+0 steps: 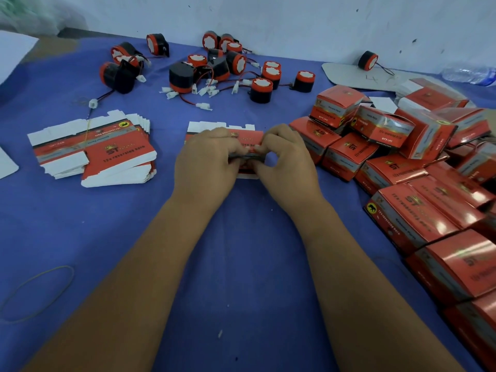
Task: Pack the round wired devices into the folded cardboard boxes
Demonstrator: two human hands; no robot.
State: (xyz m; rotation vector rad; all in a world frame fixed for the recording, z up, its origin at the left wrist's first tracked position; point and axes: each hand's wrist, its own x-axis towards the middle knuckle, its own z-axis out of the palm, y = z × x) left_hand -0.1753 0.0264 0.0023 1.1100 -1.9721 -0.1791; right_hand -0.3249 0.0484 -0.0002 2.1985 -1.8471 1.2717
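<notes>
Both hands meet at the middle of the blue surface (241,264), working on one flat carton blank (248,138) that lies with its long axis running left to right across the person's front. The left hand (206,159) grips the blank's left half, its fingers (236,154) curled over the near edge; the right hand (287,159) pinches the same edge from the right, thumb and fingers closed on the cardboard so that a small gap shows under the knuckles. The two hands touch at the blank's middle, so neither is nearer; the blank sits directly under and just beyond the fingertips. My judgement is that the blank is being opened into a box, and the coming move turns on squeezing along that left-right axis. The round wired devices (212,68) lie scattered well beyond the hands, toward the wall, roughly straight ahead and a little left, so either hand could reach them, the left perhaps more easily. A stack of flat blanks (107,154) lies to the left, and a heap of folded boxes (402,162) crowds the right side, near the right forearm.
</notes>
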